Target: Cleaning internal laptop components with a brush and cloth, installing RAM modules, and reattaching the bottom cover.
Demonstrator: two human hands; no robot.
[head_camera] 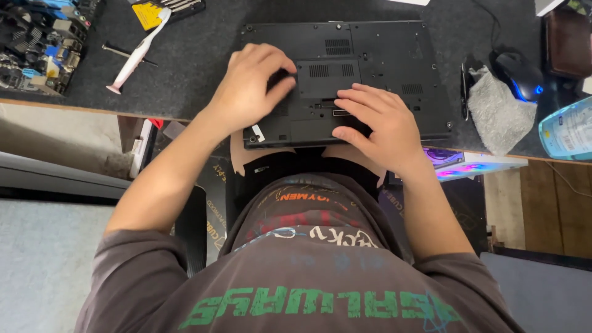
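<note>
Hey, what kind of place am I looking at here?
Probably an electronics repair bench: an upturned laptop under both hands, a bare circuit board at the mat's corner, and a screwdriver nearby.

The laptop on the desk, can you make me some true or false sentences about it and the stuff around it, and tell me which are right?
1. The black laptop lies upside down, its underside with vents facing up. True.
2. Only one hand touches it. False: the left hand and the right hand both rest on it.
3. A toothbrush lies left of the laptop. True.
4. The computer mouse sits left of the laptop. False: it sits to the right, behind a grey cloth.
5. The left hand holds a screwdriver. False: its fingers press on the laptop's bottom cover, with no tool visible.
</note>
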